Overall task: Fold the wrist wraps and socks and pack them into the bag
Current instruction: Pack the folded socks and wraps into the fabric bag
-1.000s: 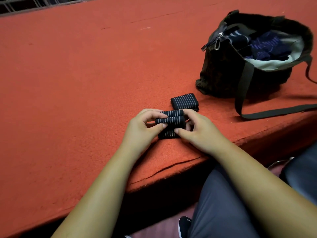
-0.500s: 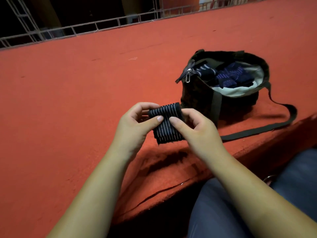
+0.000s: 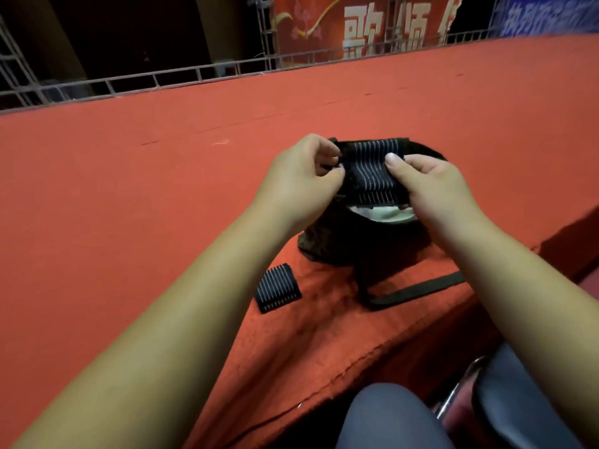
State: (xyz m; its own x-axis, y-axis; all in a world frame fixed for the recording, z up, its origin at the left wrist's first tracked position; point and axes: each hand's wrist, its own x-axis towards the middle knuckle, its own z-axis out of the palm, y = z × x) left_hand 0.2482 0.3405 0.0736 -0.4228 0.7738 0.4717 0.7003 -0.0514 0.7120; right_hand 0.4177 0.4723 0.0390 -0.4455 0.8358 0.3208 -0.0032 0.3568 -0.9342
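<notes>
A person seated at the near edge of a red carpeted surface (image 3: 129, 189) holds a folded wrist wrap (image 3: 372, 171) in both hands over the open mouth of a dark bag (image 3: 340, 244). The left hand (image 3: 298, 186) pinches the wrap's left end between thumb and curled fingers. The right hand (image 3: 431, 186) grips the right end, its thumb pressed flat across the striped front. The wrap (dark fabric with thin pale stripes) is off the surface, level with the bag's far rim and above its pale lining (image 3: 382, 213), which shows just under the hands. Whatever else lies inside the bag is hidden by the hands and the wrap.

The bag stands close to the surface's near edge, toward the right side, and its strap (image 3: 418, 288) trails across the carpet toward that edge. A second wrap (image 3: 278, 291), folded and of the same striped fabric, lies flat on the surface just left of the bag, apart from it and closer to the near edge, beside the left forearm.

Along the far edge of the surface runs a metal railing (image 3: 194, 74), and behind it hangs a red banner (image 3: 356, 24) with large pale characters. Below the near edge, at the bottom of the frame, a knee in grey trousers (image 3: 389, 416) shows.
</notes>
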